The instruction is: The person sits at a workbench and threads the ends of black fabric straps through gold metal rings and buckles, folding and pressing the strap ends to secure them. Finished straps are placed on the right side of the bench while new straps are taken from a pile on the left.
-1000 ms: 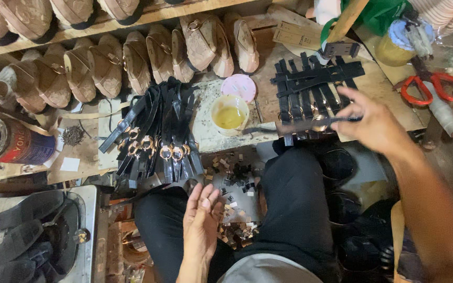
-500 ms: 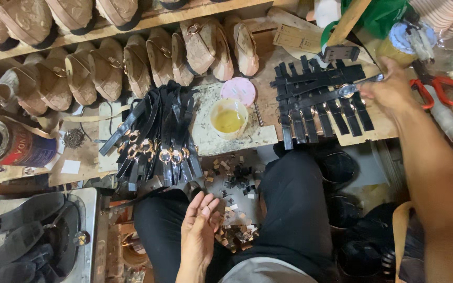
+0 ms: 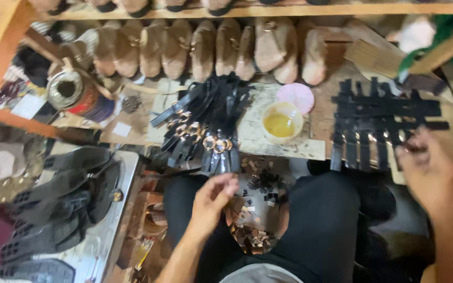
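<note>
Black leather straps (image 3: 381, 123) lay gridded by the closed right hand (image 3: 430, 175) — mid-gluing, seemingly — left hand (image 3: 212, 202) open, empty.

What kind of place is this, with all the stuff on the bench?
Most likely a small shoemaking workshop: rows of wooden shoe lasts line the bench, black buckled straps lie fanned beside a cup of yellow glue, and black soles are stacked nearby.

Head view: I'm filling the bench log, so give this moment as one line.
left hand: open above lap, near buckled black straps | right hand: at laid-out black strips, grip blurred | glue cup: between the piles
</note>
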Motion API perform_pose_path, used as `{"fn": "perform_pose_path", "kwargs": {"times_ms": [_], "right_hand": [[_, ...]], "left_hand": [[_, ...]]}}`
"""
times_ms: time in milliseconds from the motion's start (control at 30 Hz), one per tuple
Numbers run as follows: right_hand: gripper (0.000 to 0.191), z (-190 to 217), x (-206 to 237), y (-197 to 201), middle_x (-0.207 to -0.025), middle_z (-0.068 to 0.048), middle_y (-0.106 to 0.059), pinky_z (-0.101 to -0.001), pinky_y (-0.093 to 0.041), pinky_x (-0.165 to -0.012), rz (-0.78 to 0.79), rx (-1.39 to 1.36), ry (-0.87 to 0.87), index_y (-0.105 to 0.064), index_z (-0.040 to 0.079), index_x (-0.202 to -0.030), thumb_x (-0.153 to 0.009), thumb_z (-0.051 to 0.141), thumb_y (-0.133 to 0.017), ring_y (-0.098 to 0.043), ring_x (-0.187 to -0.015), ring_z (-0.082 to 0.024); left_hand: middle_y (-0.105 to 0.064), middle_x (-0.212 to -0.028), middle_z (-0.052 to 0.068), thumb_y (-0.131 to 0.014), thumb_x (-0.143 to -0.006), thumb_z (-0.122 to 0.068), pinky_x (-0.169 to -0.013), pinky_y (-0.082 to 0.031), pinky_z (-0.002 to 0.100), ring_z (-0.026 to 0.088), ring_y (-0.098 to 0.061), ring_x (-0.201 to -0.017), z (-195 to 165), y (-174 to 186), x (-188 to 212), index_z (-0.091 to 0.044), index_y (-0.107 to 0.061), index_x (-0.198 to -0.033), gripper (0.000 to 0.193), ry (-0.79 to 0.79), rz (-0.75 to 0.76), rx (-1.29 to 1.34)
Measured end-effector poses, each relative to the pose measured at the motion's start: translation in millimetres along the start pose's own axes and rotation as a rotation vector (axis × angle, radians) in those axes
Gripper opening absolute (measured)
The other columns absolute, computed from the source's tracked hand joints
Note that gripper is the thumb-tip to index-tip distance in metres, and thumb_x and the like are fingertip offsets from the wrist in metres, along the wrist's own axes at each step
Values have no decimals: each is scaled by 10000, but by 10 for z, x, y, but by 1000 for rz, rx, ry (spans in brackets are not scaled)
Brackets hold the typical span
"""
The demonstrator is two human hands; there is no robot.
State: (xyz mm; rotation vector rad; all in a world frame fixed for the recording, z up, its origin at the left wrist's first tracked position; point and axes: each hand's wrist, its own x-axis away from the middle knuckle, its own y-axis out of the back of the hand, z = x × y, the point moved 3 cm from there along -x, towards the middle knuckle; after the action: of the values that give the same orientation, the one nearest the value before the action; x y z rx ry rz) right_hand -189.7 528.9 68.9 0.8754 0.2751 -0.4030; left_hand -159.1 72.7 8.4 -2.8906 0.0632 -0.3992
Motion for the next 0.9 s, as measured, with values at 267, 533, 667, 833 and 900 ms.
{"fn": "perform_pose_path", "kwargs": {"times_ms": [267,533,667,833,900], "right_hand": [[464,373,1171,-809,-991,-69,-786,-257,-549,-686,294,-312,-208,-689,39,-1312,-858,120,-741,-677,-763,-96],[463,291,1830,-1289,-931,-77,-794,-245,-572,-638,492,-292,-359,-725,65,-1239,-782,69,-796,-741,-734,-89],[446,221,1835,-1222,-931,-78,-777,-249,-585,-627,516,-268,-397,-728,69,-1242,-808,108,-820,-748,-701,-104],[471,497,1631,-1193,-979,-92,-826,-272,-590,-677,491,-268,-424,-703,64,-1287,-823,75,-781,-746,-767,-127],[516,813,1488,-1247,-1030,-108,-808,-280,-587,-712,439,-373,-353,-658,53,-1337,-834,74,-768,-733,-819,-139]], "left_hand": [[-718,-1114,143,-701,-950,-152,-916,-517,435,354,-657,-1064,-1232,563,-1113,-52,-718,-1153,228,-799,-312,-982],[-702,-1022,124,-698,-866,-120,-823,-505,529,357,-649,-1016,-1357,895,-2070,-93,-723,-1006,145,-682,-404,-1649],[-703,-1048,136,-736,-827,-143,-851,-531,464,357,-653,-1023,-1564,1081,-2056,-92,-726,-975,157,-732,-368,-1493],[-691,-836,83,-739,-969,-166,-686,-519,346,207,-628,-756,-1745,1298,-1532,-22,-648,-1016,177,-533,-482,-552],[-669,-887,27,-706,-958,-140,-638,-552,280,128,-634,-711,-1538,1135,-1173,-25,-621,-1030,160,-525,-319,-131]]}}
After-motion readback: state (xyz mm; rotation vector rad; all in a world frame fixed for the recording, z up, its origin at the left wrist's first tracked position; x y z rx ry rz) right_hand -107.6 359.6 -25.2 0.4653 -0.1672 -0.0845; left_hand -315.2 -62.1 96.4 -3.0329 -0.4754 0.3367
